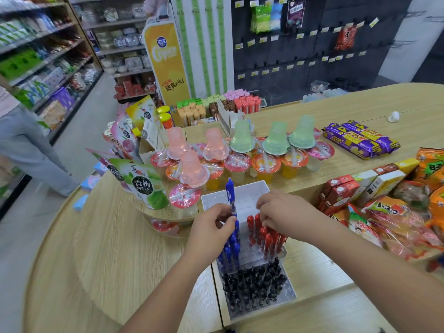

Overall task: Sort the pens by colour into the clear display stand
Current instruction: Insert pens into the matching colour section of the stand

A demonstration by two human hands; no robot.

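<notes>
Thumb and fingers of the left hand (pixel 211 228) pinched a blue pen (pixel 230 195) upright over the clear display stand (pixel 245 198). Right hand (pixel 286 213) curled onto red pens (pixel 266 239), grip unclear.

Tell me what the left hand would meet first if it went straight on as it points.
Probably the red pens, across the display stand's free middle holes from the left hand pinching a blue pen; depth is unclear.

— "Copico" is read on the yellow display stand (pixel 165 56), far left, with "脆爽大满足" printed lower down.
— And "青梅果冻" is spotted on the green pouch (pixel 146 188), near left.
</notes>
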